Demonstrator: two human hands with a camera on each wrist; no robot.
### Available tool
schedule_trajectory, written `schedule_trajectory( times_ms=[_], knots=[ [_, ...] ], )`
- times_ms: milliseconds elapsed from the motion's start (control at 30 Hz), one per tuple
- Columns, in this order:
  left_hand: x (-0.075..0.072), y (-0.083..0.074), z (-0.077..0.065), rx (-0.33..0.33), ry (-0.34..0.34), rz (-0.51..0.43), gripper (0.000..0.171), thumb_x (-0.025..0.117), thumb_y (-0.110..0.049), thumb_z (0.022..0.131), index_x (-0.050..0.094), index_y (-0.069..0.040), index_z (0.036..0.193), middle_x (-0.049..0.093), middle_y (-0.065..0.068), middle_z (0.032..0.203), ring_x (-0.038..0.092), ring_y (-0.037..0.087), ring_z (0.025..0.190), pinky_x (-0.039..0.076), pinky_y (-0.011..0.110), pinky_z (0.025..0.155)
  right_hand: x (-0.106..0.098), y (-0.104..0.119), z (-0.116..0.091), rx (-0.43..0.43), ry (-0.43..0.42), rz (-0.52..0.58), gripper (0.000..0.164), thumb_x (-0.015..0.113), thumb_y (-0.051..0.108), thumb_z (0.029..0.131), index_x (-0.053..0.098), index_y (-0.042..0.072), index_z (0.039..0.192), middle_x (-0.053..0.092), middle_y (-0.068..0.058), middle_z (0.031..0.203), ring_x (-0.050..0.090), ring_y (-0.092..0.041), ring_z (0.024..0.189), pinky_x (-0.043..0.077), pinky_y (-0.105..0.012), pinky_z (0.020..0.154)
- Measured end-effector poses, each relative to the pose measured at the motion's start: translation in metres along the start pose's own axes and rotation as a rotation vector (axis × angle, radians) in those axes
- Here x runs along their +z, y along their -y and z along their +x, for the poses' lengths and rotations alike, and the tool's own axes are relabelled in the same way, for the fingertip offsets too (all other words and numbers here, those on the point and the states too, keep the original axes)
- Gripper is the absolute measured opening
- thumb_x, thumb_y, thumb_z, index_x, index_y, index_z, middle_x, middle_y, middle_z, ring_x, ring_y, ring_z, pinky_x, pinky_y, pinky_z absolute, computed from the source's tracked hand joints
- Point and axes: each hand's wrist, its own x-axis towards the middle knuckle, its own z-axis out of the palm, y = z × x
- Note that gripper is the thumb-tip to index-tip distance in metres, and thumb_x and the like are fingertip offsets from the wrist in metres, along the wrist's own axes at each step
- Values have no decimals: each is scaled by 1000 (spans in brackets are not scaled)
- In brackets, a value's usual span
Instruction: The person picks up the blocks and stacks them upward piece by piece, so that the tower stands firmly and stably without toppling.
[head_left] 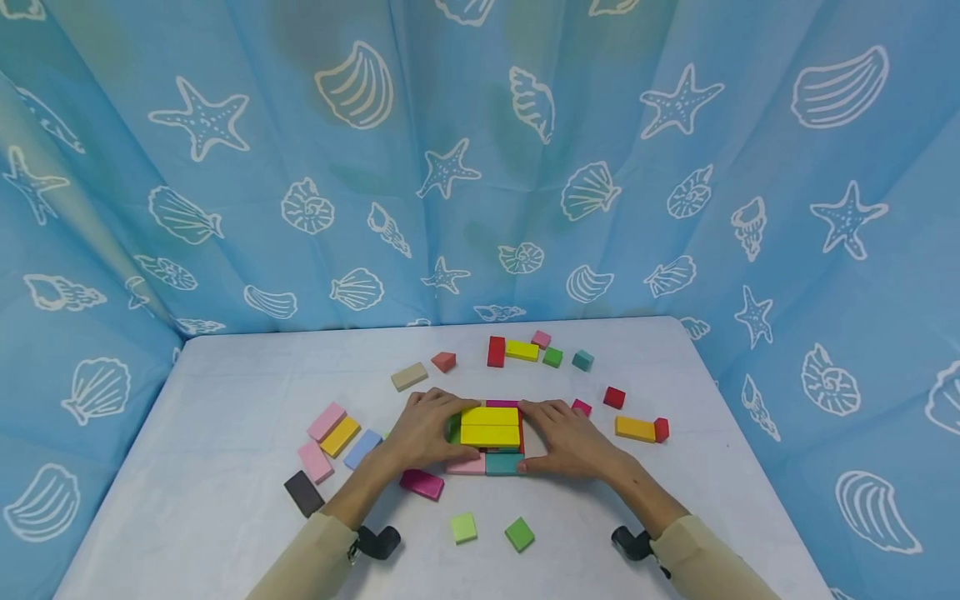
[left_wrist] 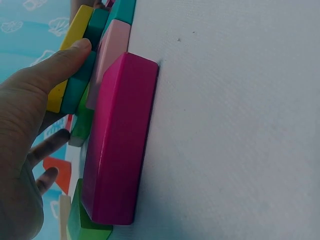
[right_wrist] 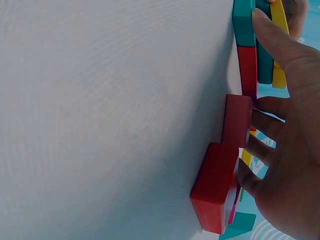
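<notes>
A low stack of wooden building blocks lies between the two hands, with two yellow blocks (head_left: 490, 426) side by side on top. In the left wrist view, a teal block (left_wrist: 77, 87) sits right under the yellow layer. My left hand (head_left: 429, 429) pinches the stack's left end, thumb on the near side and index finger on the far side. My right hand (head_left: 573, 439) stands at the right end with fingers spread, its thumb tip at a lower teal block (head_left: 504, 464). Beside that block lies a pink block (head_left: 467, 465). The undersides of the stacked blocks are hidden.
A magenta block (head_left: 422, 484) lies near my left wrist. Two green blocks (head_left: 519, 534) lie in front. Pink, orange, blue and black blocks (head_left: 303, 494) spread at left; red, yellow and green ones at the back. An orange block (head_left: 634, 428) lies at right. A blue curtain (head_left: 480, 167) hangs behind.
</notes>
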Motion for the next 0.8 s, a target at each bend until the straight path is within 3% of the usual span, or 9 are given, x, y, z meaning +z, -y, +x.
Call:
schedule_trajectory(
  times_ms=[633, 800],
  knots=[
    [1, 3, -2, 4, 13, -19, 83, 78, -63, 75, 50, -33, 148, 57, -5, 143, 46, 23, 132, 34, 49, 111, -1, 0, -1, -1, 3, 2, 107, 82, 61, 72, 30, 27, 159, 42, -2, 156, 38, -27, 142, 41, -55, 110],
    [-6, 3, -5, -35, 14, -69, 89, 81, -60, 74, 47, -31, 151, 56, -3, 145, 44, 27, 136, 30, 56, 114, 1, 0, 0, 0, 1, 5, 107, 83, 59, 71, 31, 26, 159, 43, -3, 156, 38, -28, 142, 42, -56, 108]
  ],
)
